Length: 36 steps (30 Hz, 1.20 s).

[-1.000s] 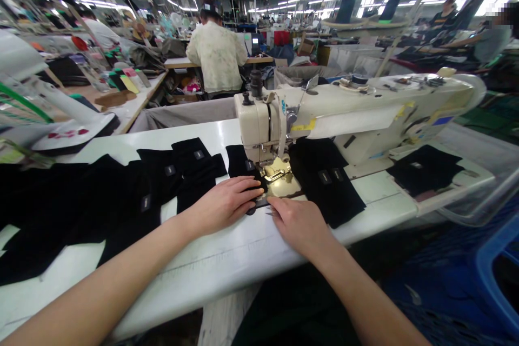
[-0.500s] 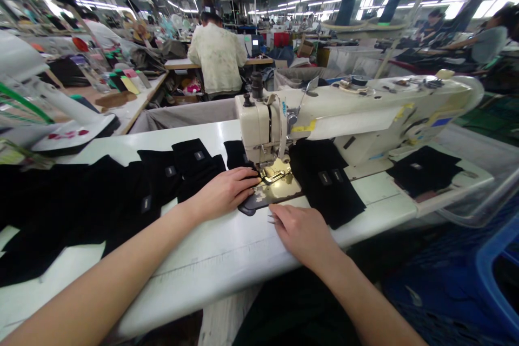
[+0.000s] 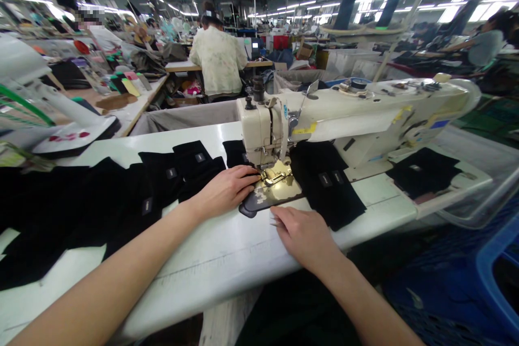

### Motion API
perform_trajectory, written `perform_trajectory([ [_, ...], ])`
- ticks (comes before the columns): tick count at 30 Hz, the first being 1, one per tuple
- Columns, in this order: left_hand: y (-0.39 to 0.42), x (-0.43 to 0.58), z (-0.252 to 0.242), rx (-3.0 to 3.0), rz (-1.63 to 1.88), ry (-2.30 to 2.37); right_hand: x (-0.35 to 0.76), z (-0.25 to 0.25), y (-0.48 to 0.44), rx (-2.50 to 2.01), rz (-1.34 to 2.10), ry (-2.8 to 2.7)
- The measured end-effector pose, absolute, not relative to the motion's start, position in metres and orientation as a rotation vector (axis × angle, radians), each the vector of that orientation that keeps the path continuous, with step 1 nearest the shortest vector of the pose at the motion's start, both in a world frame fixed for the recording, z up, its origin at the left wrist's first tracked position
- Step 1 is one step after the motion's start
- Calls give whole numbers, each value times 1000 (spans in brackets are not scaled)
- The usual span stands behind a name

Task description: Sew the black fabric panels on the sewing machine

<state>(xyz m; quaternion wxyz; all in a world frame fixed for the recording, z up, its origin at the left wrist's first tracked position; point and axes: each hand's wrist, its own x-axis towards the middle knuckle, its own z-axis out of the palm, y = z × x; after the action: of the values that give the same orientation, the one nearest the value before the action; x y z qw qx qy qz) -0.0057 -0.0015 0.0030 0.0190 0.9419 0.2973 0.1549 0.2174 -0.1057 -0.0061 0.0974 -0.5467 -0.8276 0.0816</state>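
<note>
1. Counter [image 3: 227,259] bears a sewing machine [image 3: 263,124].
2. We seem to be positioning black cloth [image 3: 237,154]: it lies under our flat, unclenched left grip [image 3: 225,192], beside the presser foot [image 3: 275,175].
3. Our released right grip [image 3: 302,235] rests nearby.

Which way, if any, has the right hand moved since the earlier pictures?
Yes: the right hand has drawn back toward the person, away from the brass plate of the sewing machine.

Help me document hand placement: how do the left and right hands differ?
The left hand lies on black fabric, fingertips at the presser foot; the right hand rests on the white table, farther back. Small metal tips show at the right hand's fingers, not the left's. Both are bare, palm-down.
</note>
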Motion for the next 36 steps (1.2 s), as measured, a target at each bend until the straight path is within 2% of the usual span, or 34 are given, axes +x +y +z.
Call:
perform_trajectory([
  [11, -9, -3, -4, 2882, 502, 1052, 216, -24, -111, -1587, 111, -2328],
  [18, -10, -8, -15, 2786, 534, 1307, 216, -27, -113, -1531, 59, -2263],
  [28, -88, -31, -8, 2870, 442, 1155, 221, -32, -114, -1418, 100, -2165],
  [36, -104, -26, -11, 2983, 365, 1148, 223, -27, -116, -1514, 140, -2089],
])
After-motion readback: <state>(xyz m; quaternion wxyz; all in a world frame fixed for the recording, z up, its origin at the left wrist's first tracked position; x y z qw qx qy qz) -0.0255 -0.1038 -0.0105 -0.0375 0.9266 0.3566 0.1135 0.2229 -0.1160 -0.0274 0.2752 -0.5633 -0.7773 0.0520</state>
